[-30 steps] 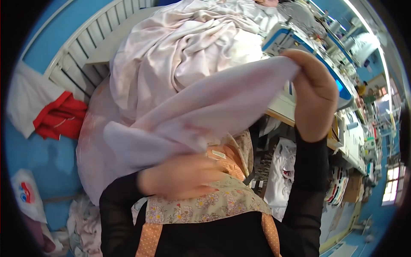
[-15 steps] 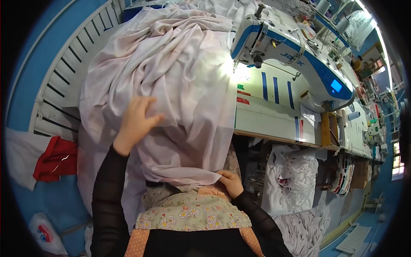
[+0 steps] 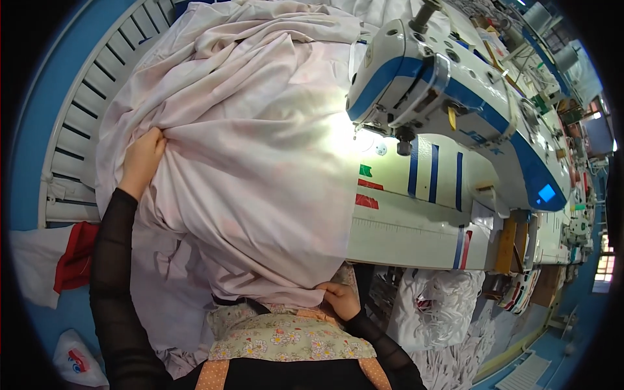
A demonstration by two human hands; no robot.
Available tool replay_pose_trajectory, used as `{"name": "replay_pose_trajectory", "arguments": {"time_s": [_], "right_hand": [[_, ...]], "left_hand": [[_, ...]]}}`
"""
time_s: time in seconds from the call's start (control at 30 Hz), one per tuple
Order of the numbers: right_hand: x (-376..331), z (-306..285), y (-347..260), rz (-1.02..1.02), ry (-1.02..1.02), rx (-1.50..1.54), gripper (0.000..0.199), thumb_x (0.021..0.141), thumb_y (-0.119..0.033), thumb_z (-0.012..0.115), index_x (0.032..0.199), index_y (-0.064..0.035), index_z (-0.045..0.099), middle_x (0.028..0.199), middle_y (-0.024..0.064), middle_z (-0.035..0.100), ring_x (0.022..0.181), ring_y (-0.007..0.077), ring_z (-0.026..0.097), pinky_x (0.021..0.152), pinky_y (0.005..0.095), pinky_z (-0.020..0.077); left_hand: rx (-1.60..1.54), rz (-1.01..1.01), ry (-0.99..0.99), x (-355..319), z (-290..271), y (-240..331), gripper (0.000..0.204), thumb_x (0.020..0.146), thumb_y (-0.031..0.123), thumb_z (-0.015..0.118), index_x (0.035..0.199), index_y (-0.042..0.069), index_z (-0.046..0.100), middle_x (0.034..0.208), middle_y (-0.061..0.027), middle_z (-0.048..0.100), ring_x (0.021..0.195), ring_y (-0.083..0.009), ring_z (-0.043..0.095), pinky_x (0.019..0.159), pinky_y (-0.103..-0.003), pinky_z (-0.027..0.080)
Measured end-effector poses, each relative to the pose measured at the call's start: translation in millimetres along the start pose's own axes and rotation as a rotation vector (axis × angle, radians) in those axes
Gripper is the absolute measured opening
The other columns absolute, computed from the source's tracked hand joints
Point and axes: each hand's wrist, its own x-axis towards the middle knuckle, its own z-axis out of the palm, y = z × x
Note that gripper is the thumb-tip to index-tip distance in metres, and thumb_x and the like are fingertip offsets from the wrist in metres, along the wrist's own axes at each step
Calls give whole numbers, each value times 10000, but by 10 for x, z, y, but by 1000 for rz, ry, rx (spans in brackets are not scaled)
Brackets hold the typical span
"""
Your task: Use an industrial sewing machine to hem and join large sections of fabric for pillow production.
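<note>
While the left hand (image 3: 144, 159) bunches the pale pink fabric (image 3: 260, 162) heaped over the table (image 3: 416, 234), the right hand (image 3: 339, 299) pinches its near edge; the sewing machine (image 3: 455, 97) crowds its right side

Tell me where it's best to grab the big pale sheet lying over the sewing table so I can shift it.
Probably grip the pale sheet at its edges, not its flat middle. The left hand pinches a bunched fold on the left side, and the right hand holds the hanging near edge. Come in from the near and left sides, away from the sewing machine on the right.
</note>
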Motion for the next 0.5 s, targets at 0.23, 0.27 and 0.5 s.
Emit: {"name": "replay_pose_trajectory", "arguments": {"time_s": [0.23,0.27,0.5], "right_hand": [[145,-70,14,-11,40,-183,191,883,10,551,1020,-5,683,919,71,700,853,137,646,789,256,488],[199,-87,72,-38,19,-228,194,876,-19,574,1032,-33,686,917,92,701,834,184,664,774,267,496],[285,-82,-13,-239,104,-290,209,850,-53,626,1050,-59,688,1011,129,681,960,301,641,858,355,480]], "left_hand": [[-602,573,-117,-566,-479,1768,319,736,112,634,1045,37,622,1098,-143,619,1015,-329,582,904,-464,459],[-649,696,-176,-580,-418,2037,338,735,147,639,1062,63,626,1115,-115,611,1034,-303,572,937,-462,445],[-614,973,-266,-143,88,2400,395,704,181,664,1093,252,652,1199,-15,535,1114,-221,492,1029,-428,379]]}}
